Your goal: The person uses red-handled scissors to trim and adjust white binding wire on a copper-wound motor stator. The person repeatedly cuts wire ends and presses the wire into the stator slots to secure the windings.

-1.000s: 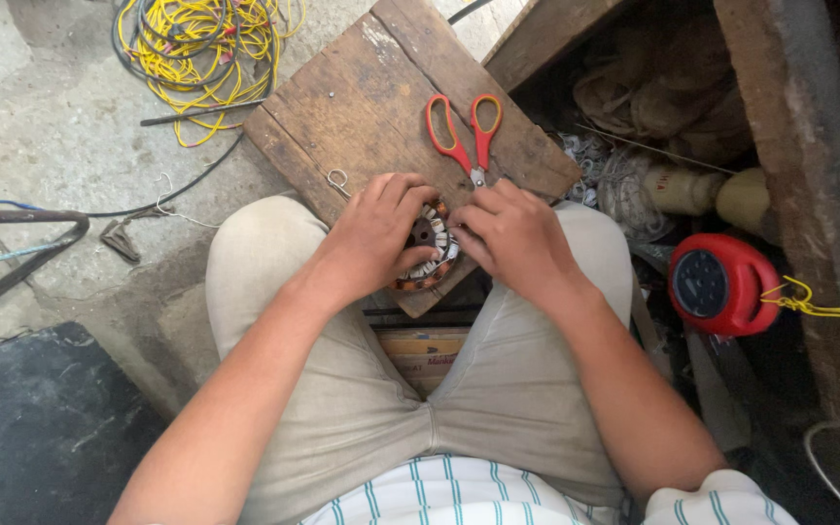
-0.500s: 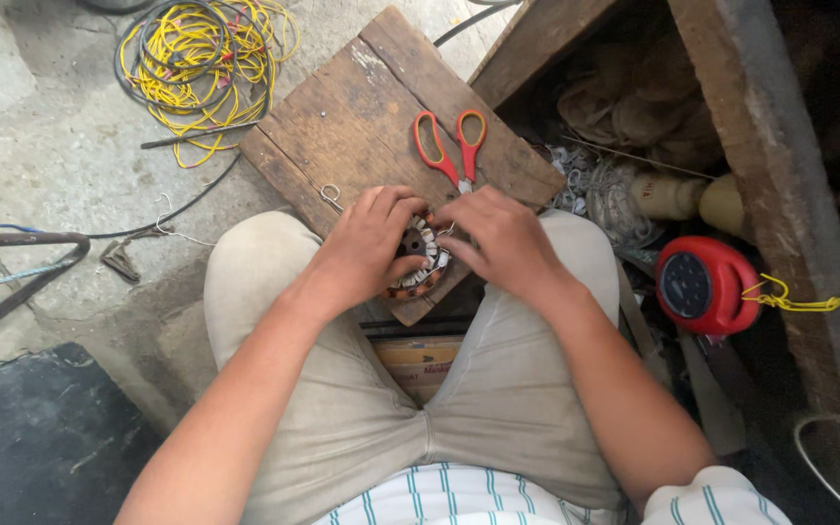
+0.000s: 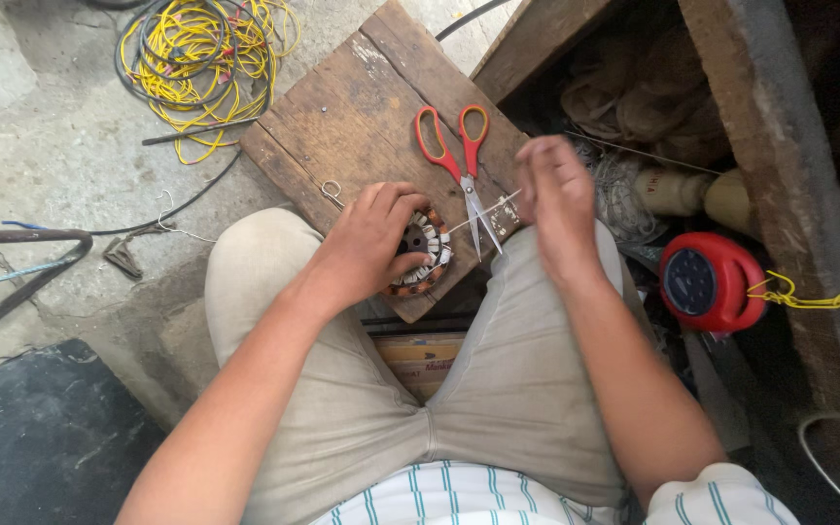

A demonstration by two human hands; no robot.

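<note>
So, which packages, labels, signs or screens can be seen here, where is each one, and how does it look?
Cardboard box: on the ground between the person's knees, below the wooden board; flat, tan-orange, with a small red printed patch, mostly hidden by the legs.
Label on the red round reel case: at the right, beside the wooden beam; a dark blue-grey rounded panel on the case's face, print too small to tell.
No signs or screens in view.
</note>
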